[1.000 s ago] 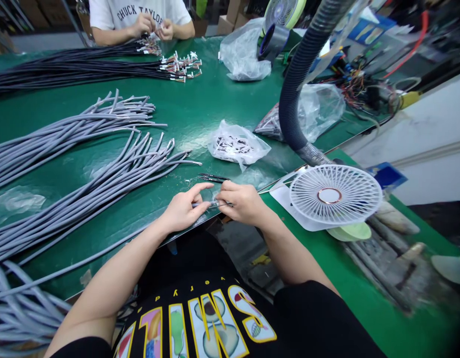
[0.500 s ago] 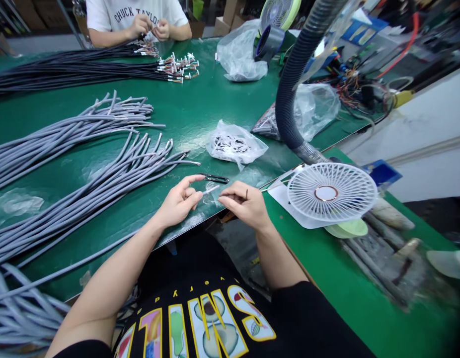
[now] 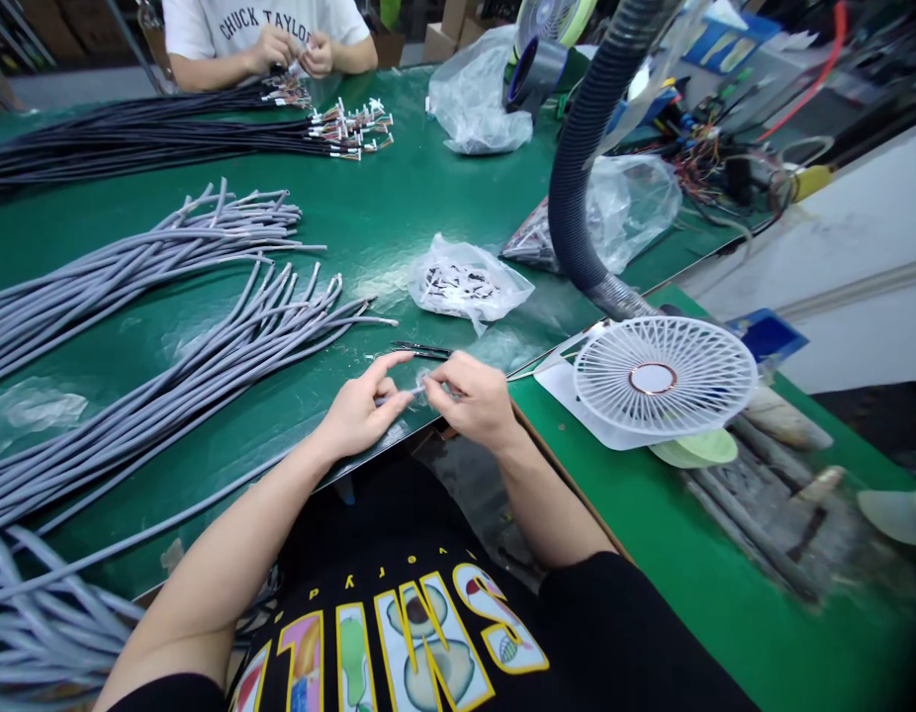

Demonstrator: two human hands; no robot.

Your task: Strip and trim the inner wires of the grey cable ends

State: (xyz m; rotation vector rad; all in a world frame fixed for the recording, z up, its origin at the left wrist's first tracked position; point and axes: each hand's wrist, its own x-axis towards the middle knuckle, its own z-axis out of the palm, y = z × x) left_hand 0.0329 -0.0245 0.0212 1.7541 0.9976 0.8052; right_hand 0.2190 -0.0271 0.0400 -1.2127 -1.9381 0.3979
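A grey cable (image 3: 228, 491) runs along the table edge and up into my left hand (image 3: 363, 407). My left thumb and fingers are closed on it close to its end. My right hand (image 3: 473, 398) pinches at the tip of this cable, fingertips pressed together; what exactly lies between them is too small to make out. Just beyond my hands lies a black pair of tweezers (image 3: 420, 350), partly covered by my right hand. Behind it rests an open plastic bag (image 3: 469, 287) with small black and white pieces inside.
Bundles of grey cables (image 3: 168, 386) and black cables (image 3: 168, 133) cover the left side. Across the table a person (image 3: 269, 40) works with both hands. A dark hose (image 3: 573, 178) hangs at right, above a white fan (image 3: 662, 381). More plastic bags (image 3: 477, 94) lie farther back.
My right hand has moved left and slightly up to meet the cable end at my left hand. The gap between the hands has closed, and the right hand now partly covers the tweezers.
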